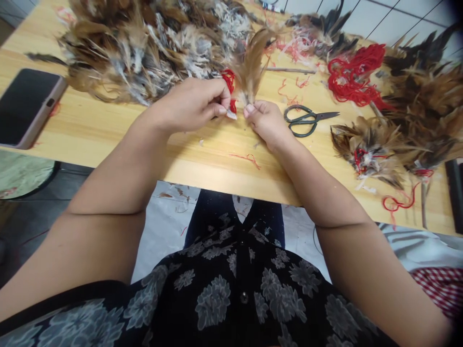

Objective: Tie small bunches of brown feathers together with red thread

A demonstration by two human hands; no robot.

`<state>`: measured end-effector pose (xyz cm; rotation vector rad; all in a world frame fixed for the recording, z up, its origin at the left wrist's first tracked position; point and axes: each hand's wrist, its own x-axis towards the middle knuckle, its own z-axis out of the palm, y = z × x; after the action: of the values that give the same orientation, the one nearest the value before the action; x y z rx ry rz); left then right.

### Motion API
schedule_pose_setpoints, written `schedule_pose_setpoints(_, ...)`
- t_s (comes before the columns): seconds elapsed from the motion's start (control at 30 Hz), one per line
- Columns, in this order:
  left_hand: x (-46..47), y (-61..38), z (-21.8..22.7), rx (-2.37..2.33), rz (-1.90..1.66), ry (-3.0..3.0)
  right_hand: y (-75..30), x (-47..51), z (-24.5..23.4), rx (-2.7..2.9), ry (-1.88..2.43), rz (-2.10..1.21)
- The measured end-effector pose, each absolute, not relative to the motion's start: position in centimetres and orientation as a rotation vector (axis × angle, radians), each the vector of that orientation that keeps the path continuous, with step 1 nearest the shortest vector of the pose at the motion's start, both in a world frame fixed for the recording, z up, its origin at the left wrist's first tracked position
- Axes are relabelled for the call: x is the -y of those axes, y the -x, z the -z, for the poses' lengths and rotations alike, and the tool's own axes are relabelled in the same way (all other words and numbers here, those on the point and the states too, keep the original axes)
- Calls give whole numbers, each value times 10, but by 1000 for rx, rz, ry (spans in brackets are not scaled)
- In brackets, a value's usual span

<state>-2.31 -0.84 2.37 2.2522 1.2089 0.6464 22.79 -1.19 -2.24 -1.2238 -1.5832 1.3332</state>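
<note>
My left hand (pixel 193 103) is closed over the wooden table (pixel 108 130), pinching red thread (pixel 228 79) and the white quill ends of feathers. My right hand (pixel 267 123) is closed too, pinching the base of a small brown feather bunch (pixel 253 62) that fans upward. The two hands nearly touch at the fingertips. A large heap of brown and white feathers (pixel 144 43) lies just beyond my left hand.
Black scissors (pixel 307 119) lie right of my right hand. A tangle of red string (pixel 356 74) and dark feather bundles (pixel 415 111) fill the right side. A phone (pixel 25 106) lies at the left edge. Red thread scraps dot the tabletop.
</note>
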Motion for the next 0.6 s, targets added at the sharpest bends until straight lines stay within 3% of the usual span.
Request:
schedule_pose_setpoints(0.23, -3, 6, -6, -1193, -797, -1984, -223, 13, 28, 1712, 1326, -1139)
schedule_pose_setpoints(0.6, 3, 5, -15, -1194, -798, -2117, -225, 11, 31, 1684, 1335, -1123)
